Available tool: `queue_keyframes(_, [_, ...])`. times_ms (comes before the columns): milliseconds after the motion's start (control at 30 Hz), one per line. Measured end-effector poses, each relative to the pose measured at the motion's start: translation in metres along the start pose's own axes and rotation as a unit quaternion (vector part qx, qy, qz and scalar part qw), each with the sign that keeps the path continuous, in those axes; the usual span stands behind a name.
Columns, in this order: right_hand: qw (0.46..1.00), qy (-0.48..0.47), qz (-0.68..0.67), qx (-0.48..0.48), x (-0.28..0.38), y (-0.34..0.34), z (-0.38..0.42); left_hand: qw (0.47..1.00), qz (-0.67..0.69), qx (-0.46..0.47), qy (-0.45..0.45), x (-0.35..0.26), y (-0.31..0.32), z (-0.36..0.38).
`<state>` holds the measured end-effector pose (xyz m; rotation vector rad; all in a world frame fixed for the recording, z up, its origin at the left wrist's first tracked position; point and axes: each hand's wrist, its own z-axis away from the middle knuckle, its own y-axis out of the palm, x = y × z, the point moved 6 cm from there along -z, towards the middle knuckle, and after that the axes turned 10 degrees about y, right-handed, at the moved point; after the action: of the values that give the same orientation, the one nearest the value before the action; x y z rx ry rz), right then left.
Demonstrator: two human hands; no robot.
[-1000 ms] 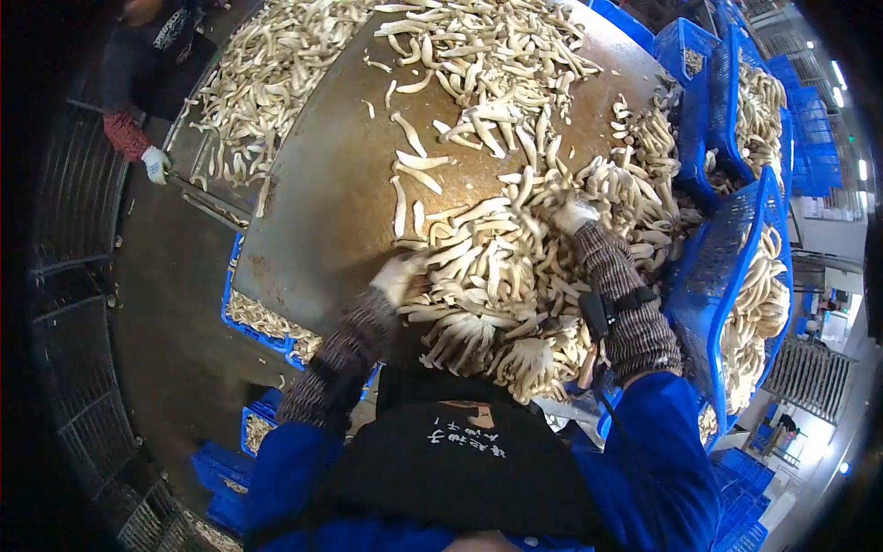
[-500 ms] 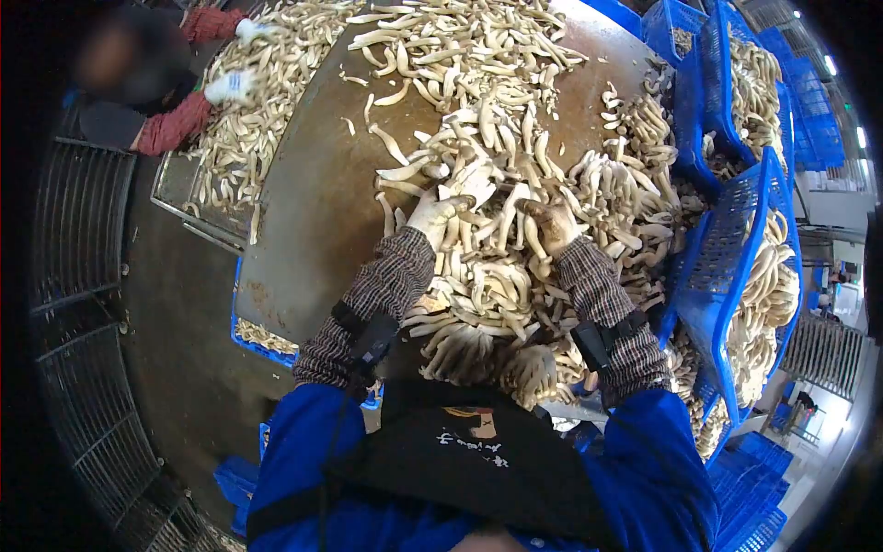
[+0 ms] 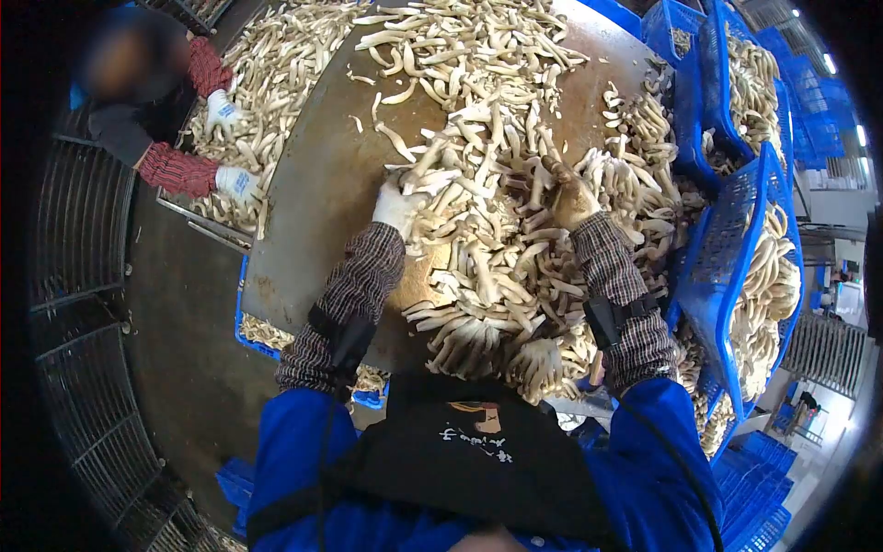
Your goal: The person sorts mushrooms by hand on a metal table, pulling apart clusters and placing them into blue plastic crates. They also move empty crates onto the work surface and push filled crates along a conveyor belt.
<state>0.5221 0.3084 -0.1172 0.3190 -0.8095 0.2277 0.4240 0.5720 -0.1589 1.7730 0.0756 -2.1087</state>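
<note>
Long pale mushrooms lie heaped over the metal table in front of me. My left hand, in a white glove, is at the left edge of the heap with its fingers closed round a few mushrooms. On the heap's right side is my right hand, in a brown-stained glove. Its fingers are curled among the mushrooms, and what they grip is hidden. Between my forearms, mushroom clusters lie fanned out near the table's front edge.
Blue crates filled with mushrooms line the right side. Bare table surface shows left of the heap. Across at upper left, a co-worker's gloved hands rest on another mushroom pile. A blue crate stands below the table's left edge.
My hands have moved apart, the left one to the left and the right one slightly right. More tan surface shows beside the heap. The co-worker's hands have moved down over their pile.
</note>
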Motion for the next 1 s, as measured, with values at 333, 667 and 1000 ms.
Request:
queue_keyframes(333, [0.995,-0.011,0.085,0.043,-0.059,0.11,0.01,0.987,0.153,0.0,-0.056,0.023,0.017,0.025])
queue_keyframes(667, [0.987,-0.086,0.138,-0.009,-0.041,0.045,0.0,0.999,-0.007,-0.025,-0.042,0.03,-0.019,0.024])
queue_keyframes(1000, [0.831,-0.246,0.476,0.149,-0.056,0.153,0.081,0.947,-0.268,-0.128,0.122,0.036,-0.04,0.079])
